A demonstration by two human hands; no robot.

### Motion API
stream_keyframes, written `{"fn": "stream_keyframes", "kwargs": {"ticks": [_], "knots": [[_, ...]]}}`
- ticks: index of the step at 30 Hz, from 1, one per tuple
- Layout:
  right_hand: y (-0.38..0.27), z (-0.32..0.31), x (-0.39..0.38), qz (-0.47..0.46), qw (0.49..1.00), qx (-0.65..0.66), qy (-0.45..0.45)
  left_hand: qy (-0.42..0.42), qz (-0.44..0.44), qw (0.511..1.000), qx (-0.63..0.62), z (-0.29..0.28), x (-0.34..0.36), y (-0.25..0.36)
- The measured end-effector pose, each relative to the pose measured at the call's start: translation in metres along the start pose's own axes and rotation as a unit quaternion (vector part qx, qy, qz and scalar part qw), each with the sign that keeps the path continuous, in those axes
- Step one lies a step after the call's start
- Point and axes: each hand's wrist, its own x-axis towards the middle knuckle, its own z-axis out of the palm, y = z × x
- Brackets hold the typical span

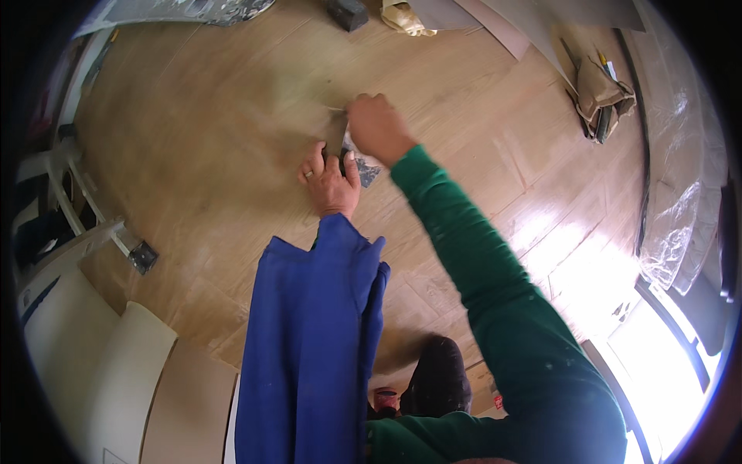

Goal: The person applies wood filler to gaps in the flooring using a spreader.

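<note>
- The dark strip (335,133) lies at the middle of the wooden floor (232,139), between the two hands, with a speckled grey-and-white piece (369,172) just beside it; whether the two are one thing, I cannot tell
- The left hand (334,182) is palm down at their near end, fingers bent and a little apart, thumb by the speckled piece; whether it pinches or only presses, I cannot tell
- The right hand (379,127) is curled in tight at the far end, above the speckled piece; its fingertips are hidden, so what it grips is unclear
- Both pieces look thin and light; the strip seems fairly stiff, the speckled piece perhaps more flexible, though its make cannot be told
- Anything this flat would likely slide on a smooth floor, so a spread hold near one end and a firm pinch along the opposite edge should suit
</note>
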Motion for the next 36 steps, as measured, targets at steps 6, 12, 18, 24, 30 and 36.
{"fn": "stream_keyframes", "kwargs": {"ticks": [6, 12, 18, 24, 30, 36], "knots": [[0.045, -0.028, 0.006, -0.099, 0.987, 0.001, 0.126, 0.005, -0.018, 1.0, 0.0, 0.003, 0.001, 0.001], [0.025, 0.011, -0.024, -0.178, 0.966, -0.093, 0.166, 0.006, -0.012, 1.0, -0.01, -0.003, -0.004, 0.001], [0.036, -0.023, -0.026, -0.169, 0.983, -0.037, 0.066, 0.024, -0.007, 0.999, -0.026, -0.003, 0.001, -0.003], [0.084, -0.021, 0.017, 0.017, 0.992, -0.09, 0.084, 0.029, 0.009, 0.999, -0.033, -0.003, 0.001, 0.003], [0.004, -0.014, -0.011, -0.066, 0.997, -0.031, 0.013, 0.033, 0.014, 0.999, -0.029, -0.001, -0.001, -0.002], [0.17, -0.06, 0.03, 0.055, 0.993, 0.026, 0.106, 0.002, 0.006, 1.0, -0.005, -0.007, 0.002, 0.005]]}}
